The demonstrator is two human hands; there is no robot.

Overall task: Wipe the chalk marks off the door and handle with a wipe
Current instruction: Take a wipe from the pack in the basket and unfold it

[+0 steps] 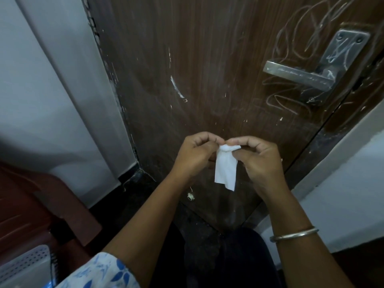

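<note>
A white wipe (225,169) is pinched at its bunched top edge between the left hand (195,154) and the right hand (257,161), just below the frame's centre and in front of the brown door (187,59); the rest of the sheet hangs free toward six o'clock. The chalk marks (291,96) are seen unwiped at one to two o'clock, scrawled around and across the metal handle (297,75) and its plate. A slip is judged the main risk: only a small edge is held, so the sheet could be dropped to the floor (199,229) while being opened out, or torn if pulled too hard. If it is used bunched small, chalk may merely be smeared. Both hands are raised side by side at chest level, fingers curled, thumbs and forefingers closed on the wipe, a bangle (295,235) worn on the right wrist at four o'clock
</note>
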